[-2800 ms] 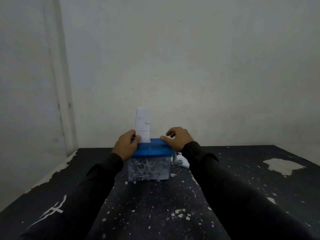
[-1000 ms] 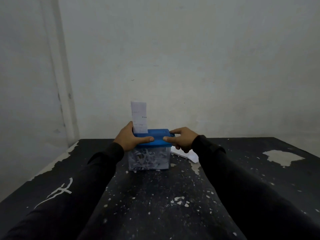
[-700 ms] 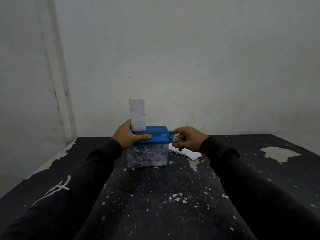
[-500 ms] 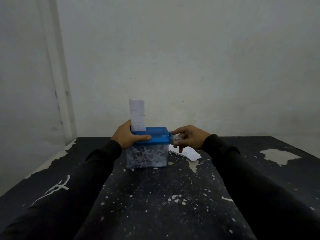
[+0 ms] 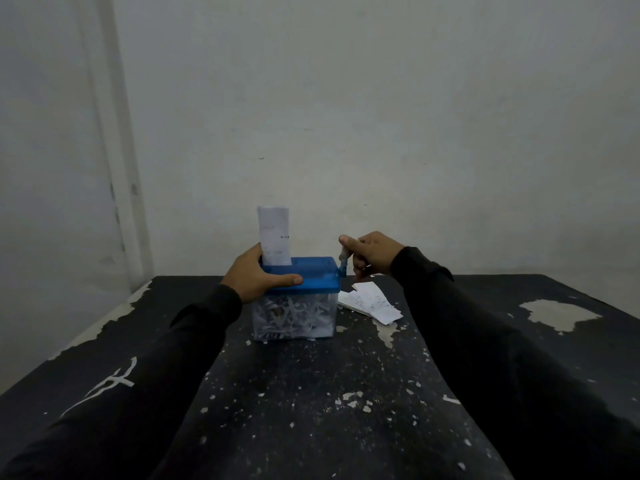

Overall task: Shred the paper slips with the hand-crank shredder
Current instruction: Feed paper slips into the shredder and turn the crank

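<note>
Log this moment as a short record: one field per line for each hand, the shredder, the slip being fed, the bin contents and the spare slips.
left hand: grips the left end of the blue lid, thumb laid along its front edge
right hand: closed on the crank handle, raised above lid level
shredder: blue lid on a clear bin, standing on the black table
slip being fed: upright in the slot, mostly still above the lid
bin contents: white shreds, nearly full
spare slips: flat on the table, right of the shredder

One shredder (image 5: pixel 299 292), two hands (image 5: pixel 254 277) (image 5: pixel 372 252), one upright slip (image 5: pixel 274 235)
</note>
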